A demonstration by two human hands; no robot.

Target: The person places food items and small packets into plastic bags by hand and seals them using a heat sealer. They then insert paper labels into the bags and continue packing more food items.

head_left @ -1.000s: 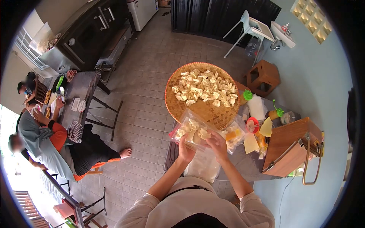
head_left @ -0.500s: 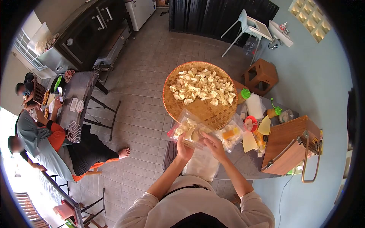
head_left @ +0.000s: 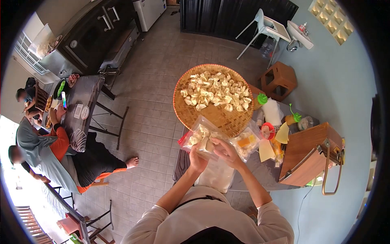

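Observation:
A clear plastic bag with pale folded pieces in it is between my hands, just below a round woven tray. My left hand grips the bag's lower left side. At the bag's right side, my right hand has its fingers bent against the plastic. Many similar pale pieces lie spread over the upper part of the tray. To the right of my right hand rests another filled bag with an orange and yellow label. Beneath my forearms lie flat clear bags.
A wooden box with a metal handle stands on the right of the dark table. Near it are a red cup and green-capped bottles. Two people sit by another table at the left.
My right hand has moved slightly left over the bag, and its fingers have bent more. At the left table, a person's hand and phone have shifted.

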